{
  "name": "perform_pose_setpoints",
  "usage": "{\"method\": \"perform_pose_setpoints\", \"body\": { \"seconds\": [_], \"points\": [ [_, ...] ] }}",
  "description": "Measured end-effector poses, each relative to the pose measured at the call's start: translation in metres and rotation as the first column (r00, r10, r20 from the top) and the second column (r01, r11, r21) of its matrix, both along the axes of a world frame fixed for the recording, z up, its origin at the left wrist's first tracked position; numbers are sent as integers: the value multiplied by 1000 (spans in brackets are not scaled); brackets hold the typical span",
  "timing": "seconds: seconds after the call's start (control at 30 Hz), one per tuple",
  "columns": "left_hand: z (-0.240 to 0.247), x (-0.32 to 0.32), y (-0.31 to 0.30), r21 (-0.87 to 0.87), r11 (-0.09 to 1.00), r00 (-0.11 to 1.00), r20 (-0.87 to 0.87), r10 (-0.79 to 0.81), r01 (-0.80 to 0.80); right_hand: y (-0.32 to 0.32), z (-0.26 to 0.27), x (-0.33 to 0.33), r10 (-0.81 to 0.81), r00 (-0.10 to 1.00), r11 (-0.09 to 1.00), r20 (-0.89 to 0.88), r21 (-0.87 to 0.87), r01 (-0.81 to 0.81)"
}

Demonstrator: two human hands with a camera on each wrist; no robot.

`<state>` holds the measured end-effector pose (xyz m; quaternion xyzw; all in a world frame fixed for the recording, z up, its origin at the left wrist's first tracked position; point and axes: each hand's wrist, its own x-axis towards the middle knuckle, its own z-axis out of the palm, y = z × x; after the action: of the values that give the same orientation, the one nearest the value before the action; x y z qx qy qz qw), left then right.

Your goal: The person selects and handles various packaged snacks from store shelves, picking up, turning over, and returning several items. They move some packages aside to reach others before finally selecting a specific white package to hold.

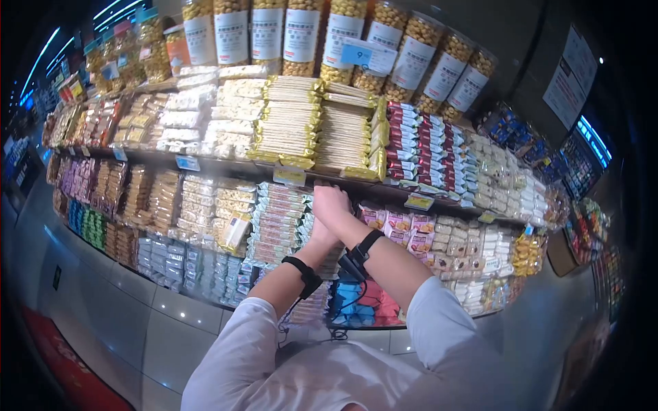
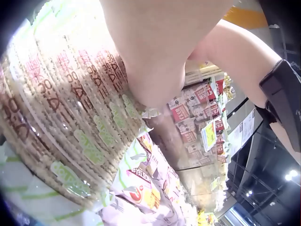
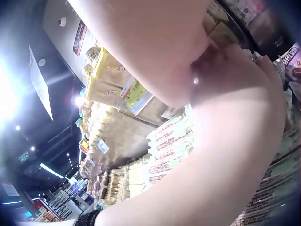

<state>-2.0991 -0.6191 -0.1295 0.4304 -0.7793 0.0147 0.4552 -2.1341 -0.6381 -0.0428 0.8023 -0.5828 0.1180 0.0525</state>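
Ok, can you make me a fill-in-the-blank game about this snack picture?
Near the right hand, snack bars have ____ stripes on their white wrapper ends.
The wrist straps are ____.
The tall jars have ____ labels with dark writing.
Missing words: green; black; white.

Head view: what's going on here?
Someone's right hand and left hand are close together at a snack display, by green-and-white wrapped bars and below gold-wrapped bars, with pink packs to the right. The fingertips are hidden, so I can't tell whether either hand holds anything.
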Motion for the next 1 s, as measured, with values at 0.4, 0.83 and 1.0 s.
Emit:
{"method": "perform_pose_setpoints", "body": {
  "seconds": [0.4,0.83,1.0],
  "points": [
    [-24,-1,-16,22,994,994,17,107,-107,55,-2,-33,230,971,834,62,-526,-164],
    [8,-15,7,-11,975,917,339,211,-221,3,-7,-18,188,957,964,221,-229,-136],
    [22,-18,11,-17,967,872,428,238,-255,14,-1,-26,279,922,895,267,-420,-150]
  ]
}}
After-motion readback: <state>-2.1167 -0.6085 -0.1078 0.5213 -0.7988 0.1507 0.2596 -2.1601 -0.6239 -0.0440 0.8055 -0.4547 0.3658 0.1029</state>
